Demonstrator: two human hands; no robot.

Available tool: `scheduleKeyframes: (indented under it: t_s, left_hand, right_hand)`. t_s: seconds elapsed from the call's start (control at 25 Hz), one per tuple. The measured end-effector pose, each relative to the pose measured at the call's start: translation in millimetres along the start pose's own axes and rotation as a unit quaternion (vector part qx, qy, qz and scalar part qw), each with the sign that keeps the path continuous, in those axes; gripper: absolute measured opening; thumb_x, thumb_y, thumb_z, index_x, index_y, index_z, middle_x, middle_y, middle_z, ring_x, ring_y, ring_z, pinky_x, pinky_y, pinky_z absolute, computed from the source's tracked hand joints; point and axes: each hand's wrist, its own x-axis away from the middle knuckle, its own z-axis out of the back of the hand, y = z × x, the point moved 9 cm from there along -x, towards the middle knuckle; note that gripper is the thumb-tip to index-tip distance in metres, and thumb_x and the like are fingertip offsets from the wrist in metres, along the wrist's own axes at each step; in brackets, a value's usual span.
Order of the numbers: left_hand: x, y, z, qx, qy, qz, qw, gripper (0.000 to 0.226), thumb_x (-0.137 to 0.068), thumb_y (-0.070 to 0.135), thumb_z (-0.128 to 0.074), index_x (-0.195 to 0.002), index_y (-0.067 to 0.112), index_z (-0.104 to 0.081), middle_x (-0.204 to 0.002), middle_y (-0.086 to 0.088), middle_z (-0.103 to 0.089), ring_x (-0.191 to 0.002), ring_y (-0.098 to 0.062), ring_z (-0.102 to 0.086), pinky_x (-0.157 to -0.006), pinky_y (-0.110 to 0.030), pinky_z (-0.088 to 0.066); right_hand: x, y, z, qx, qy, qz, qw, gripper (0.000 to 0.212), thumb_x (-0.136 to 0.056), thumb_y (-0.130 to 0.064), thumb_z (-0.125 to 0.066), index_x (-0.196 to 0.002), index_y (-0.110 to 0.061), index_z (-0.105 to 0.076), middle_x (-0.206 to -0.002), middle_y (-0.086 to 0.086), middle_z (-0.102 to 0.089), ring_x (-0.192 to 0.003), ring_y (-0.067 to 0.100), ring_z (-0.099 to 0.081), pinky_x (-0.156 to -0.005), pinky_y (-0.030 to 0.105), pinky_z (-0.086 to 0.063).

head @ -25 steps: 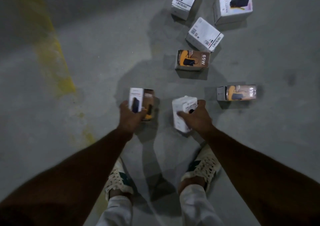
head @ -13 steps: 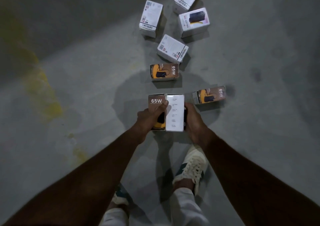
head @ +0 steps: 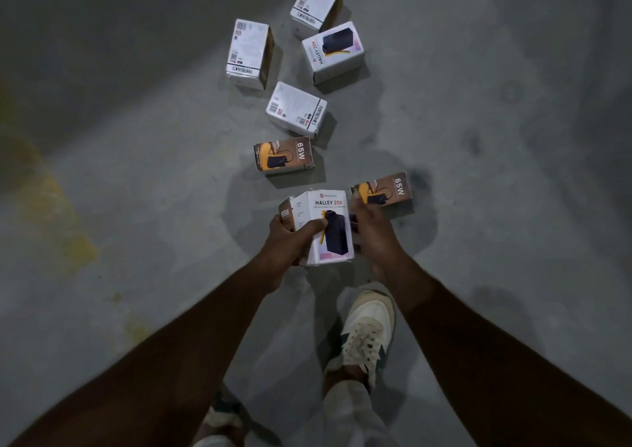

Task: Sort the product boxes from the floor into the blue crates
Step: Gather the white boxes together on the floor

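- Grey concrete floor (head: 136,207) with a faded yellow stripe (head: 51,207) off to the left hand's side.
- Left hand (head: 290,241) curls round a white "HALLEY 20K" box (head: 330,220), thumb across its front, with a brown "65W" box (head: 285,214) pressed alongside.
- Right hand (head: 371,231) grips the white box's far side, fingers wrapped behind it.
- Six more boxes lie beyond the hands; the nearest 65W box (head: 386,191) sits just past the right hand.
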Motion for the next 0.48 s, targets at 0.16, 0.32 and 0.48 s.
scheduleKeyframes:
  t_s: [0.16,0.32,0.48]
  left_hand:
    - [-6,-12,20,0.067,0.07,0.037,0.995,0.066,-0.086,0.038,-0.069,-0.14,0.025,-0.033,-0.123,-0.005,-0.063,-0.095,-0.017,-0.067,-0.056,-0.026,-0.048]
    - [-21,-16,46,0.105,0.116,0.051,0.986,0.068,-0.087,0.035,-0.069,-0.141,0.025,-0.029,-0.128,-0.006,-0.06,-0.1,-0.02,-0.064,-0.061,-0.031,-0.049]
    - [-21,15,79,0.082,0.194,-0.001,0.978,0.071,-0.085,0.026,-0.073,-0.142,0.021,-0.031,-0.135,-0.006,-0.055,-0.112,-0.024,-0.06,-0.093,-0.046,-0.053]
  right_hand:
    - [-39,-2,44,-0.096,0.237,-0.054,0.965,0.108,-0.054,-0.057,-0.086,-0.142,-0.021,-0.034,-0.135,0.007,-0.051,-0.117,0.031,-0.056,-0.091,0.056,-0.053]
    - [-74,-15,34,-0.086,0.195,-0.145,0.966,0.096,-0.067,-0.049,-0.079,-0.145,-0.018,-0.033,-0.147,0.012,-0.041,-0.13,0.036,-0.046,-0.101,0.048,-0.045]
    - [-75,-21,27,0.019,0.185,-0.121,0.975,0.068,-0.076,-0.022,-0.077,-0.133,0.0,-0.048,-0.126,0.005,-0.06,-0.11,0.024,-0.062,-0.074,0.023,-0.05]
